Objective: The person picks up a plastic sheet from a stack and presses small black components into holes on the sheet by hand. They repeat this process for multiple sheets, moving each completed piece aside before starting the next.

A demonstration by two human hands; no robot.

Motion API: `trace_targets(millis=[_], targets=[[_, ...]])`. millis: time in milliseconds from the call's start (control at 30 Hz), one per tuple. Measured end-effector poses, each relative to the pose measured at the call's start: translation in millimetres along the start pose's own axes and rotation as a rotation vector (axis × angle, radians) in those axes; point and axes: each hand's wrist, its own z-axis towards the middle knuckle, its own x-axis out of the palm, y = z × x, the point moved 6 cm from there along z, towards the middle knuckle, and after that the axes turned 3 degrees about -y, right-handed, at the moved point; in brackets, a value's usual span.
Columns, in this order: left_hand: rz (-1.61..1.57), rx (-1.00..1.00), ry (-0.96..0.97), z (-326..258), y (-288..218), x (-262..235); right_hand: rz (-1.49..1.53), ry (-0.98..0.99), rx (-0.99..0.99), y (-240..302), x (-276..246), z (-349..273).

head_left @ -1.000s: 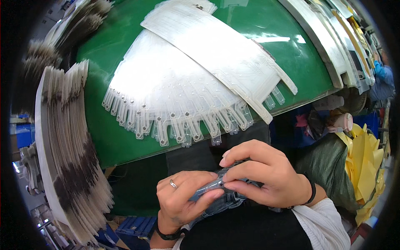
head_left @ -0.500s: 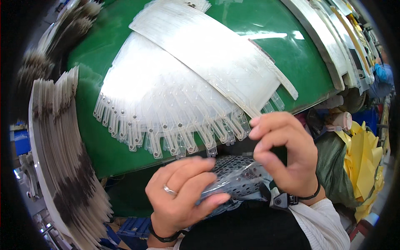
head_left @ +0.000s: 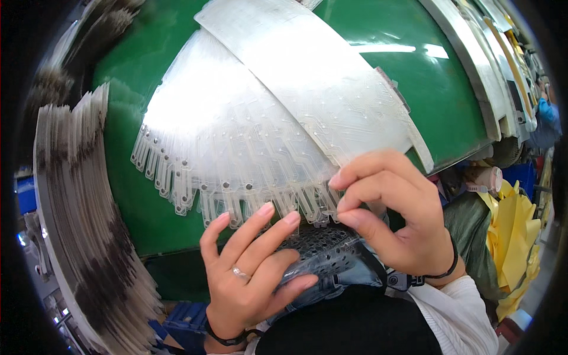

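Note:
A fan of silvery, see-through flexible circuit sheets (head_left: 219, 112) lies on the green table, its narrow tails pointing toward me. Round dark dots mark several tails on the left and middle. Across the fan's right side lies another circuit sheet (head_left: 319, 77). My left hand (head_left: 248, 266) is open, fingers spread, with fingertips at the tail ends in the middle. Below the tails, beside its thumb and index finger, is a clear film with dark round spots (head_left: 328, 251). My right hand (head_left: 402, 219) is closed in a pinch at the right-hand tails; what it pinches is hidden.
Stacks of sheets (head_left: 77, 195) stand along the left edge. At the far right is a pale curved ledge (head_left: 467, 65). Yellow sheets (head_left: 512, 236) and a dark green bag (head_left: 470, 236) are by my right arm. A blue crate (head_left: 186, 322) sits low on the left.
My left hand has spread its fingers and reached up to the tails. My right hand has moved slightly left and closed into a pinch there. The view has shifted slightly.

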Motion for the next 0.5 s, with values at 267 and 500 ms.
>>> trace_targets(millis=[267, 500], targets=[[-0.072, -0.030, -0.089, -10.0, 17.4, 1.2, -0.058, 0.080, -0.195, 2.8, 26.3, 43.1], [-0.008, 0.065, -0.076, -12.4, 17.5, 5.6, -0.103, 0.136, -0.105, -3.1, 35.5, 48.6]])
